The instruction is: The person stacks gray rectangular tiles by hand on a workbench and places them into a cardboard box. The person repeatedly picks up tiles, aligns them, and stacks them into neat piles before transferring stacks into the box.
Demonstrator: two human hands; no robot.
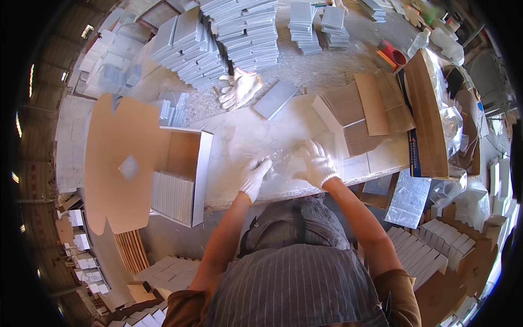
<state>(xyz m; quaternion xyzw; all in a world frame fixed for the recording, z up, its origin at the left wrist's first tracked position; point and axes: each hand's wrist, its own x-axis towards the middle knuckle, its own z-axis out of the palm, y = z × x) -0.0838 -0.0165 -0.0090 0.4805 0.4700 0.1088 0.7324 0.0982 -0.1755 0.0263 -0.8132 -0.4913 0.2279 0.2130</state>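
Observation:
Both hands wear white knitted gloves over the pale work table [218, 148]. A crumpled piece of clear plastic film [283, 157] lies between them. My left hand [254, 177] is closed at the film's left edge, its thumb pointing up and to the right. My right hand [317, 164] is at the film's right side, its fingers spread and slightly blurred. Beyond the hands lies a single flat grey tile [276, 99], with spare white gloves [240, 89] to its left. To the left, an open cardboard box [202, 177] holds a row of upright thin tiles [172, 192].
Tall stacks of grey tiles [248, 35] stand at the back. The box's big brown flap [120, 163] sticks out left. Flattened cardboard [372, 103] lies to the right, beside a carton [430, 117] with plastic wrap. Behind it are a red cup-like object [393, 53] and a clear bottle [418, 42].

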